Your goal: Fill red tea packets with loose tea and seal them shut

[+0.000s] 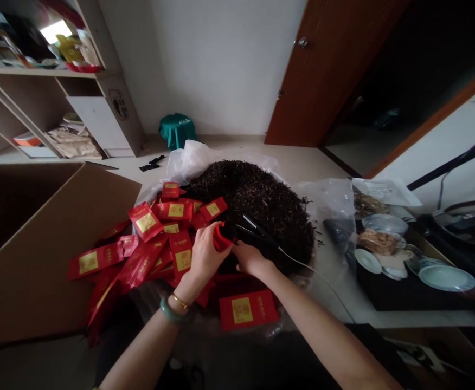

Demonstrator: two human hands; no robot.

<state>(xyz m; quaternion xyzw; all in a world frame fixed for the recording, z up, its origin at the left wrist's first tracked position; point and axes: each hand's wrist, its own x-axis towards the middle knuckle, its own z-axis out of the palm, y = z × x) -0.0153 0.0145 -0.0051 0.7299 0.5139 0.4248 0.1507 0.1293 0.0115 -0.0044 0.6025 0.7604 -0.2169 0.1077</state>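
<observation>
My left hand [206,252] is closed around a small red packet [223,241], whose mouth gapes to the right. Close against that mouth, my right hand [251,259] has curled fingers that seem to pinch the packet's edge; its fingertips are partly hidden. Beyond both hands rises a large heap of dark dried tea leaves [257,189] in a clear plastic bag [191,160]. Several red packets with gold labels [145,222] are piled left of my hands. Another red packet [262,309] lies flat near me. A dark slim device [256,227] with a white cable rests on the leaves.
An open cardboard box [58,244] stands at the left. To the right, a dark tray [408,295] holds dishes [447,277] and a bag of brown pieces. A shelf unit [111,108], a teal covered stool [177,130] and a brown door [319,70] are at the back.
</observation>
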